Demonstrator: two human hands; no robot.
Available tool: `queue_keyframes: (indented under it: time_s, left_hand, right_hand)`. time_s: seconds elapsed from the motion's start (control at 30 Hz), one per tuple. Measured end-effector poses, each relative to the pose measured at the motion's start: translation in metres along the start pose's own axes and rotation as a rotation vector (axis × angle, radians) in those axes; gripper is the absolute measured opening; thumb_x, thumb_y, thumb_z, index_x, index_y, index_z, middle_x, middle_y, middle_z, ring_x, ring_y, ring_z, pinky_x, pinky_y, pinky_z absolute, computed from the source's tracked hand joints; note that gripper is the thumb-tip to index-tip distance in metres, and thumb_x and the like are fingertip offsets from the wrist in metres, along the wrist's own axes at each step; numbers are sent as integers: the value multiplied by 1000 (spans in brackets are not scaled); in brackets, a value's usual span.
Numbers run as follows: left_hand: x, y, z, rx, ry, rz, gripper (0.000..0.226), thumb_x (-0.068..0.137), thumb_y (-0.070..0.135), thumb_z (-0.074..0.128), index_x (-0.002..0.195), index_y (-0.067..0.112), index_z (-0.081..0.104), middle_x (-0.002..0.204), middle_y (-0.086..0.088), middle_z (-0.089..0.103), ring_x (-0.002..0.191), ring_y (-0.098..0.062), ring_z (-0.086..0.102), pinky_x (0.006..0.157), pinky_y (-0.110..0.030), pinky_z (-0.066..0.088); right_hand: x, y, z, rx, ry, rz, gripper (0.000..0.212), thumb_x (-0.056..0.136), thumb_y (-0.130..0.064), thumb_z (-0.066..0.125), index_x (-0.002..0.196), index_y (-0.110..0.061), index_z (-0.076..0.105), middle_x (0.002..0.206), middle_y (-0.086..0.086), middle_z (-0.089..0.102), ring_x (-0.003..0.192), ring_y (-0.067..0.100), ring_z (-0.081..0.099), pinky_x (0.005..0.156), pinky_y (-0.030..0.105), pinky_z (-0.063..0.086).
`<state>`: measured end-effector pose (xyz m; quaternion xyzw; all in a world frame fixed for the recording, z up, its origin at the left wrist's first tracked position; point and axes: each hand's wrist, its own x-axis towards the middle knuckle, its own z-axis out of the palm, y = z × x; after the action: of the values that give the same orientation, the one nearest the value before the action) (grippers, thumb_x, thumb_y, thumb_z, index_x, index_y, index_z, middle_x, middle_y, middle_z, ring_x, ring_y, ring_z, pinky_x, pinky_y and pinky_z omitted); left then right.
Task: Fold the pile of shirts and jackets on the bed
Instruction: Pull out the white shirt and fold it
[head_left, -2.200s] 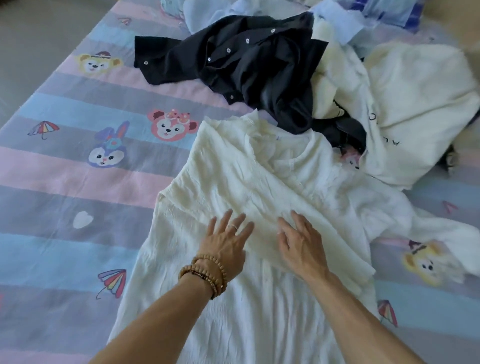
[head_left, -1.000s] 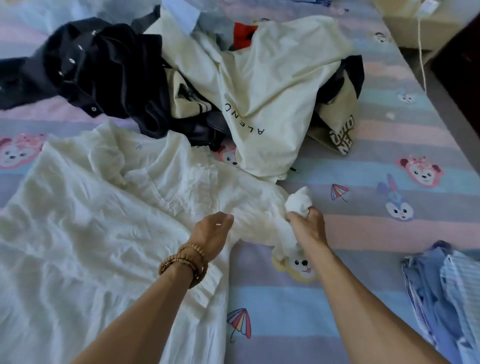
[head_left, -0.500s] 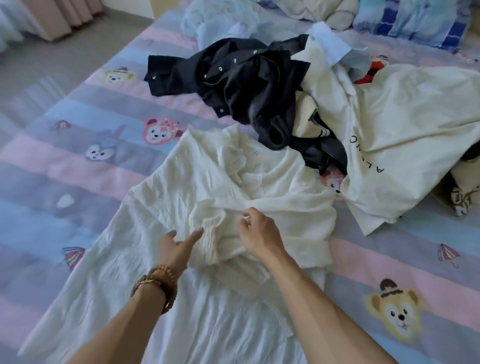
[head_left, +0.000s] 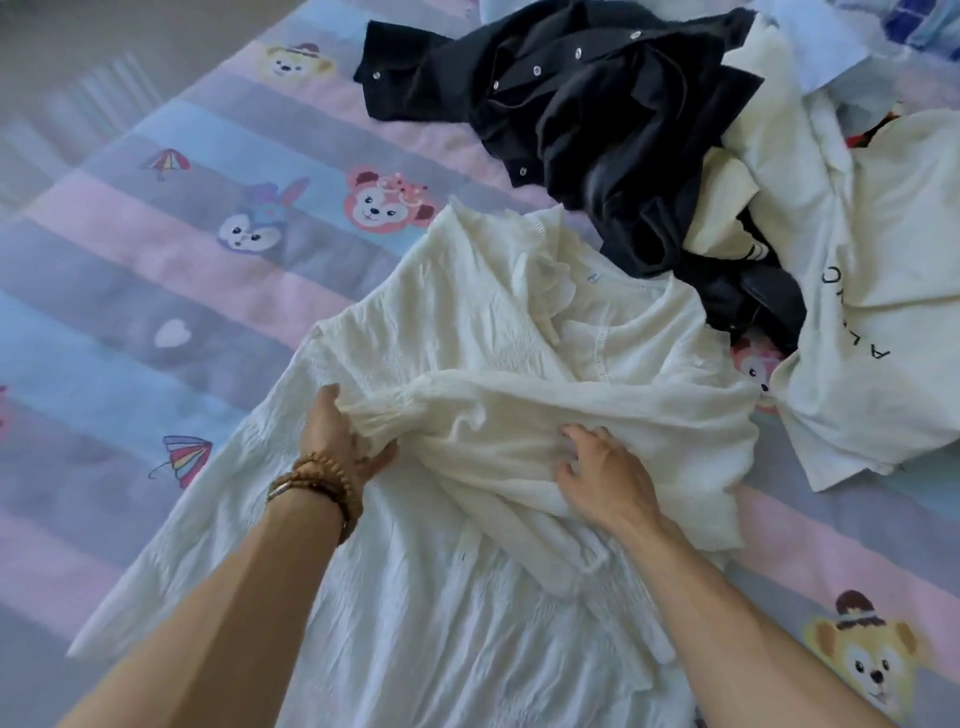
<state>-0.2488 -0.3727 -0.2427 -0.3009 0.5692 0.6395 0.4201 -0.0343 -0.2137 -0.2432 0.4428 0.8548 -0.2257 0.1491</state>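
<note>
Sleeve fold in progress on white crinkle blouse (head_left: 467, 322), spread flat on bed (head_left: 156, 322), collar far, hem near. Right-side sleeve (head_left: 519, 410) lies crosswise over the chest. Left hand (head_left: 337, 436) has its grip closed on the cuff end, thumb under, fingers curled over the bunched fabric. Right hand (head_left: 602, 478) rests on the folded sleeve nr the middle, fingers bent and pressing into cloth; can't tell if it's actually pinching fabric or just holding it down. Beaded bracelets (head_left: 317, 483) on left wrist.

Rest of pile sits far right, unfolded: black snap jacket (head_left: 597, 119) touching the blouse collar, cream printed shirt (head_left: 883, 291) just beside the blouse's right shoulder, bits of other garments under/behind.

Step judged: early, first garment only partly folded, pile still to do.

Risks: fabric is thin + crinkly, so cuff pulled too hard prob. drags the body out of square and wrinkles bunch under the sleeve. Sleeve looks twisted/rumpled at the cuff, fold will set lumpy if not smoothed. Left-side sleeve still out flat, uneven width if it's folded diff. Black jacket lying against the collar could snag or get dragged along w/ next fold.
</note>
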Motion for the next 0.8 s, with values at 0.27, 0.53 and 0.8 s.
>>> queue_keyframes:
  time_s: [0.27,0.53,0.8]
  left_hand:
    - [11,11,9,469,224,400,36,80,11,67,114,12,56,108,-10,65,76,-29,71,66,-37,61]
    - [-19,-43,37,1425,275,991,53,84,30,59,133,14,47,141,-13,42,130,-34,36,107,-48,31]
    - [-81,-231,128,1834,-384,1269,72,65,59,58,126,22,53,131,-3,58,128,-27,51,107,-51,38]
  right_hand:
    - [15,-41,7,87,-125,-173,63,93,-36,54,150,-21,33,143,2,40,130,22,44,105,33,39]
    - [17,19,-27,148,229,-109,22,93,-19,51,109,-12,64,107,3,66,95,25,63,83,36,49]
    - [43,157,-102,98,118,-48,55,85,1,47,136,-20,42,137,2,50,110,30,58,91,40,46]
